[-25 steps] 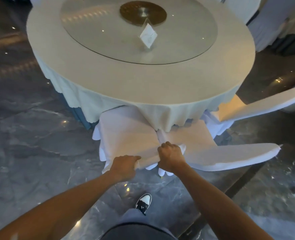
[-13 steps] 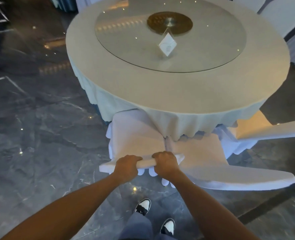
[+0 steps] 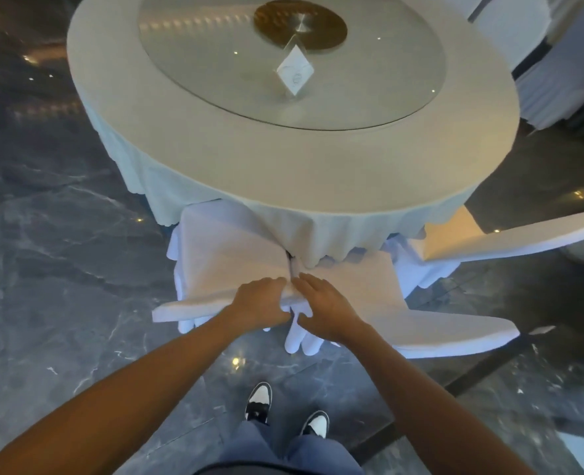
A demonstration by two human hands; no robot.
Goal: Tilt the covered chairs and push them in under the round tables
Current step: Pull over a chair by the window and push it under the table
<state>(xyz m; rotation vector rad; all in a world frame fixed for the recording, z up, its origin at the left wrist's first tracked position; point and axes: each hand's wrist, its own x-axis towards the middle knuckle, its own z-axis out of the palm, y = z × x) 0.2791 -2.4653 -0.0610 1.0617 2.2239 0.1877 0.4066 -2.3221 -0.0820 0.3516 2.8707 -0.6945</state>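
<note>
A dark grey marble floor with pale veins [image 3: 60, 269] fills the left and lower frame, and on it, in the upper centre, stands the round table draped in a cream cloth [image 3: 215, 138], its skirt hanging down to a scalloped hem. On the table top lies a round glass turntable [image 3: 215, 73] with a brass disc [image 3: 300, 28] at its hub, and near that stands a small white diamond-shaped card [image 3: 294, 73]. Three white-covered chairs lean forward against the table edge in the centre and right of the frame, seats tucked under the skirt: the left covered chair [image 3: 222, 262] at centre, the middle covered chair [image 3: 386, 303] just beside it with its backrest reaching toward the lower right, and a third covered chair [image 3: 489, 238] at the right edge. More white draped furniture [image 3: 558, 73] shows in the upper right corner. At centre the left hand [image 3: 260, 300] curls its fingers over the top edge of the left chair's backrest, gripping it. The right hand [image 3: 324, 308] rests touching the middle chair's backrest with fingers extended and flat, not clamped. The two hands sit almost together where the backrests meet. Two black-and-white shoes [image 3: 258, 401] stand at the bottom centre.
</note>
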